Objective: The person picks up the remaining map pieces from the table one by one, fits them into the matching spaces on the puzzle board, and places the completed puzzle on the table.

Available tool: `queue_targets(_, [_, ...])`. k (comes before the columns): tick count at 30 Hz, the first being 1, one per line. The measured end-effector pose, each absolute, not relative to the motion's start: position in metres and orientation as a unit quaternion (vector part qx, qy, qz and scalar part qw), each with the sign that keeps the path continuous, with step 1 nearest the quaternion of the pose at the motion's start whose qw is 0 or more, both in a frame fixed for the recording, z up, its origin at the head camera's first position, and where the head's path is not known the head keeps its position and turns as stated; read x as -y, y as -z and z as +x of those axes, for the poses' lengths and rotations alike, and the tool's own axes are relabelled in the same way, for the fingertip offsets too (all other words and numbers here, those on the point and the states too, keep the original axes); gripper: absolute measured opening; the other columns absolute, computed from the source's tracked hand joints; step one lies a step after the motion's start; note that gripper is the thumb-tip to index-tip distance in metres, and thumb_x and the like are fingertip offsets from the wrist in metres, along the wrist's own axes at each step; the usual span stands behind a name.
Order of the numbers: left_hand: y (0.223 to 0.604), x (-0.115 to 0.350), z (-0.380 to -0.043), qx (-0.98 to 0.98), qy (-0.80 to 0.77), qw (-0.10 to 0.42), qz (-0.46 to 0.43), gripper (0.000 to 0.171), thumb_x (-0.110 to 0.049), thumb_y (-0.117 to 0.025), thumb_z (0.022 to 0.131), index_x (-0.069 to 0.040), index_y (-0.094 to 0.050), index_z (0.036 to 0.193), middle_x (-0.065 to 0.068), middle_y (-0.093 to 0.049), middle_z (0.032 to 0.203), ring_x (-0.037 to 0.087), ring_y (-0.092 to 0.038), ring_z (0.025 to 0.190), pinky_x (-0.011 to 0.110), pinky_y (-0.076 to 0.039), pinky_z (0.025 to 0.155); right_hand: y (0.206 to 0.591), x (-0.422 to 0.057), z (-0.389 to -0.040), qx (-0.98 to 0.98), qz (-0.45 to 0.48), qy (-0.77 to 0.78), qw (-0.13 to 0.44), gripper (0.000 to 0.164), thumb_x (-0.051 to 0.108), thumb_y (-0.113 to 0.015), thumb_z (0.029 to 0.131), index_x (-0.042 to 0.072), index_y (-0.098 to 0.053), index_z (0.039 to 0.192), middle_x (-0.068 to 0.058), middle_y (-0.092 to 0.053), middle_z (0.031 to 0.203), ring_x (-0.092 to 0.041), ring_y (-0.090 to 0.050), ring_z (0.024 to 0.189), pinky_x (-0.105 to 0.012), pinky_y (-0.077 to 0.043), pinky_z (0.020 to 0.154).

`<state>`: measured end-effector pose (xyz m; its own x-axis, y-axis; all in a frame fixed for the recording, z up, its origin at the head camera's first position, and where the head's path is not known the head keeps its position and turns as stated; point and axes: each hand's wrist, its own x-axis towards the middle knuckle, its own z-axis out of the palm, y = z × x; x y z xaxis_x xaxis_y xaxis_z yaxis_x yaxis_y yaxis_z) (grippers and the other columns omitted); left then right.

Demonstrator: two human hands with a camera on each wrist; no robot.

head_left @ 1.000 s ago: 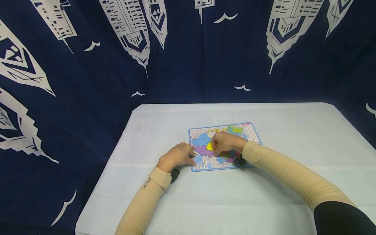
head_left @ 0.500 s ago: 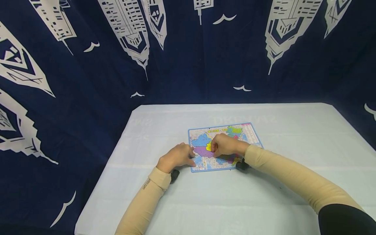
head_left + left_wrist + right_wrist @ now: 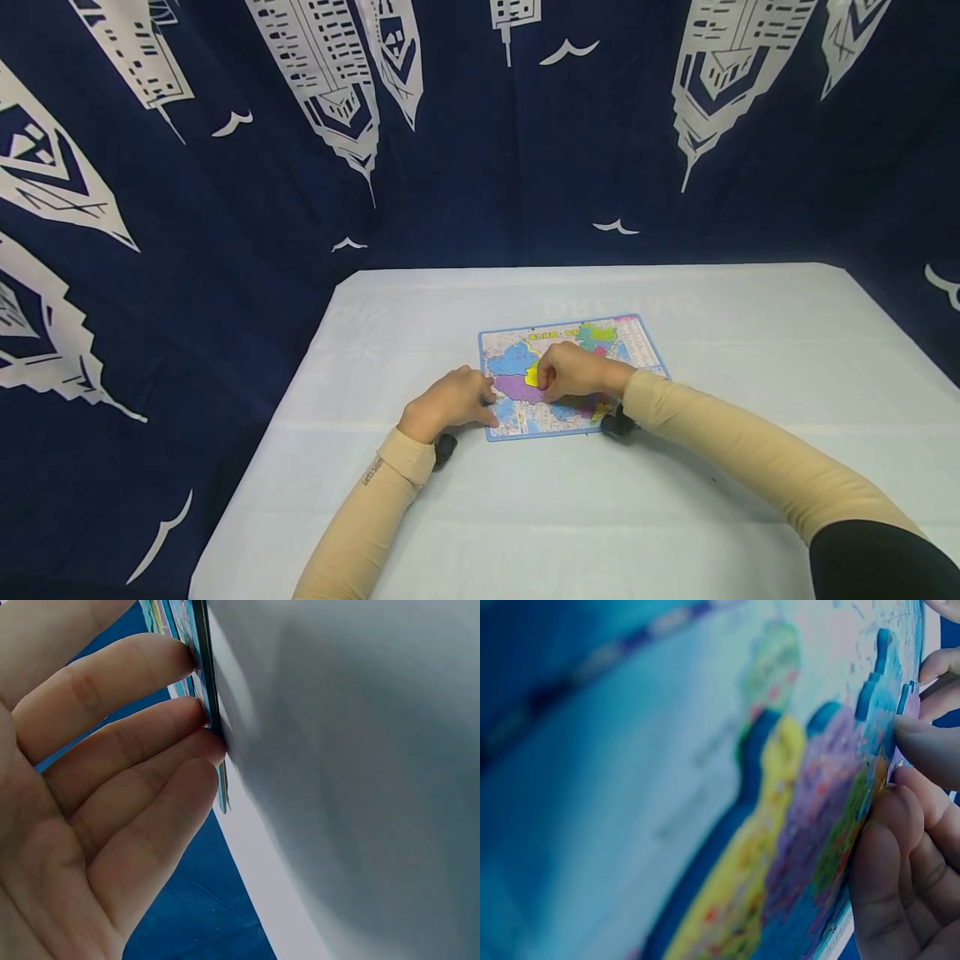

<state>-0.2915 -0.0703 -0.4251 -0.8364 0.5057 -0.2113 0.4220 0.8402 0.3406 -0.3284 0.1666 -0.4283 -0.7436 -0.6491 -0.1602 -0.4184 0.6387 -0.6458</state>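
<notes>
A map puzzle board (image 3: 641, 342) with a blue rim and coloured pieces lies flat on the table. My left hand (image 3: 450, 402) rests at its left edge; in the left wrist view, the extended fingers (image 3: 150, 750) touch the board's side. Over the middle of the map, my right hand (image 3: 573, 369) has its fingers curled and pinches a small puzzle piece, mostly hidden between thumb and fingers (image 3: 889, 862). Beside those fingertips are a yellow piece (image 3: 532, 375) and a purple piece (image 3: 517, 388). A large blue piece (image 3: 512, 360) sits further left.
The white-covered table (image 3: 480, 517) extends around the board. A dark blue curtain (image 3: 465, 192) with white building prints hangs behind it. Small black devices sit under both wrists, the right one (image 3: 618, 423) close to the board's front edge.
My right hand has shifted very slightly over the map, and its wrist has moved a little to the right. My left hand keeps its place at the board's edge.
</notes>
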Motion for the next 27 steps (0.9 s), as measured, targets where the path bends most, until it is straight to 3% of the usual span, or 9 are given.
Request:
queue_targets(13, [0.425, 0.071, -0.293, -0.947, -0.146, 0.152, 0.243, 0.041, -0.031, -0.084, 0.08, -0.009, -0.077, 0.114, 0.007, -0.059, 0.143, 0.028, -0.057, 0.127, 0.039, -0.049, 0.108, 0.429, -0.168, -0.329, -0.888, -0.267, 0.313, 0.204, 0.01, 0.002, -0.079, 0.08, 0.005, -0.07, 0.083, -0.002, -0.065, 0.076, -0.012, -0.053, 0.066, -0.023, -0.049, 0.063])
queue_targets(19, [0.427, 0.078, -0.296, -0.945, -0.159, 0.157, 0.241, 0.042, -0.029, -0.085, 0.079, -0.008, -0.076, 0.115, 0.007, -0.059, 0.144, 0.032, -0.054, 0.132, 0.043, -0.046, 0.112, 0.423, -0.183, -0.33, -0.881, -0.242, 0.352, 0.202, 0.011, 0.009, -0.079, 0.084, 0.003, -0.072, 0.091, -0.004, -0.07, 0.081, -0.014, -0.06, 0.068, -0.024, -0.053, 0.066])
queue_targets(24, [0.43, 0.086, -0.299, -0.946, -0.162, 0.159, 0.233, 0.042, -0.029, -0.085, 0.079, -0.009, -0.076, 0.115, 0.006, -0.058, 0.145, 0.031, -0.054, 0.13, 0.044, -0.044, 0.113, 0.409, -0.216, -0.333, -0.885, -0.2, 0.378, 0.182, 0.023, 0.014, -0.073, 0.09, -0.002, -0.072, 0.107, -0.01, -0.074, 0.093, -0.021, -0.067, 0.082, -0.031, -0.056, 0.079])
queue_targets(27, [0.433, 0.091, -0.299, -0.945, -0.16, 0.16, 0.236, 0.043, -0.03, -0.085, 0.079, -0.009, -0.076, 0.116, 0.006, -0.058, 0.145, 0.031, -0.054, 0.13, 0.044, -0.044, 0.113, 0.403, -0.238, -0.332, -0.894, -0.175, 0.377, 0.165, 0.032, 0.019, -0.069, 0.094, -0.004, -0.069, 0.117, -0.015, -0.074, 0.109, -0.026, -0.069, 0.098, -0.04, -0.057, 0.09])
